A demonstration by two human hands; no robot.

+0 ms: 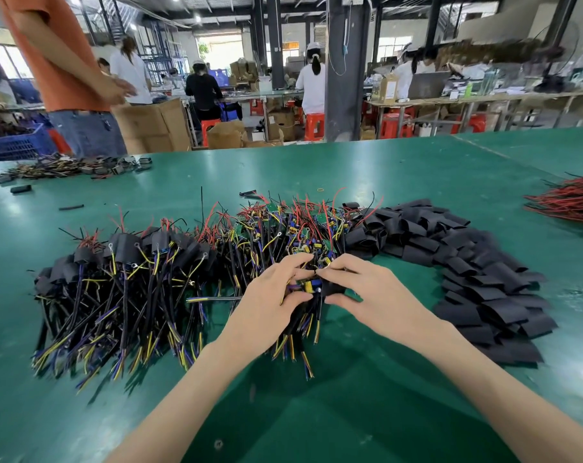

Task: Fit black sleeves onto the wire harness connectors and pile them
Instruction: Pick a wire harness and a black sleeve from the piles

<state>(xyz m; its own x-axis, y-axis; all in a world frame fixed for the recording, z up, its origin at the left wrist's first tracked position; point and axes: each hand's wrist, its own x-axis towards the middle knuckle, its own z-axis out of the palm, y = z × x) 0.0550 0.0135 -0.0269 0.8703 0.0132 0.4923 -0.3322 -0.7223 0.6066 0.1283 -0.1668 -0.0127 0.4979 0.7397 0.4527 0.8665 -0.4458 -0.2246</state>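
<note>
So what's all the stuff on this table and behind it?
Table: one, green, underneath everything.
Sleeved wires: one pile, black, left.
Bare wires: one pile, red, yellow, black, middle.
Sleeves: one pile, black, right.
Red wires: one bundle, red, far right.
Crate: one, blue, back left.
Stools: several, red, background.
Boxes: several, brown, background.
People: several, mixed clothes, background.
Left hand: one, centre, grips a wire bundle.
Right hand: one, centre, fingers pinch a single sleeve.

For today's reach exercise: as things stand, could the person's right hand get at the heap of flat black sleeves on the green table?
Probably yes. The heap of flat black sleeves lies just right of the right hand on the green table, nothing between; but its fingers pinch one sleeve.
</note>
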